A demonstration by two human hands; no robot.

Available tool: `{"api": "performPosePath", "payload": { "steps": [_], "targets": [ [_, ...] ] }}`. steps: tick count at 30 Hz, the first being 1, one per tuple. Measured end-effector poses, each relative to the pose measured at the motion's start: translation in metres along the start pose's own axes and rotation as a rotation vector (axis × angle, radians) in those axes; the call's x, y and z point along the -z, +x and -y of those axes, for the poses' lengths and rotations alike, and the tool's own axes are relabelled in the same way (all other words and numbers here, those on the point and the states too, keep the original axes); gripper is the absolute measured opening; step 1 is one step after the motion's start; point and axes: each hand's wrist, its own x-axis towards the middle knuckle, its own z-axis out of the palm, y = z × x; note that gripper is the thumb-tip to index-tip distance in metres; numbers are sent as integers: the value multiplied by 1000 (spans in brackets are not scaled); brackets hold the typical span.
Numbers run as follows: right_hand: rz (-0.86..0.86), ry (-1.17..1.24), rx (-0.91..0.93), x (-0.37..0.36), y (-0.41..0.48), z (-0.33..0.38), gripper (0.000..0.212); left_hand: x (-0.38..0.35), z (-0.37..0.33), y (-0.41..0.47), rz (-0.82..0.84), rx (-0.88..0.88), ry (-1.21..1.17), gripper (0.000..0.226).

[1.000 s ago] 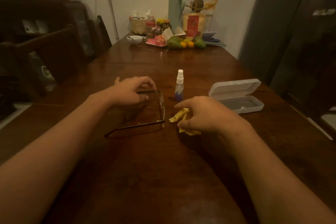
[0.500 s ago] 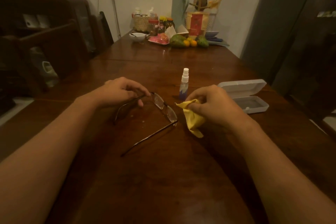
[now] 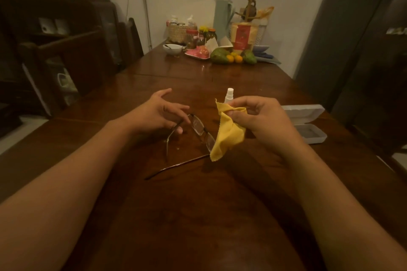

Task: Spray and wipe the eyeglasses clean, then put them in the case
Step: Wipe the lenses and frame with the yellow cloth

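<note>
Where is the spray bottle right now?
In the head view the spray bottle stands on the table near centre, just behind the yellow cloth pinched in the right hand, with the open case off to its right.

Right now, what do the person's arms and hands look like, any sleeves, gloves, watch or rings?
Both arms are bare: the left forearm and right forearm show no sleeve anywhere in view. The left hand and right hand wear no gloves, and no watch, bracelet or ring shows on the wrists or visible fingers. The dim light could hide small details.
</note>
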Motion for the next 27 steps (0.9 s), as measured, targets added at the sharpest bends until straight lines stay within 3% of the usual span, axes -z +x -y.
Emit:
{"api": "performPosePath", "payload": {
  "steps": [6,10,15,19,22,27],
  "targets": [
    [54,47,38,-10,-4,2,19,1,-18,-1,-24,-103,-138,23],
    [57,13,41,-18,-5,3,19,0,-29,-5,-35,-103,-287,35],
    [-2,-134,42,-13,-4,5,17,4,-32,-8,-78,-103,-283,44],
    [112,-307,28,-2,-5,8,15,7,-36,-12,-88,-122,-262,35],
    [144,-281,-6,8,-6,11,16,11,-42,-15,-138,-150,-178,30],
    [12,-234,61,17,-8,21,20,14,-50,-18,-216,-174,-212,29]
  ]
}}
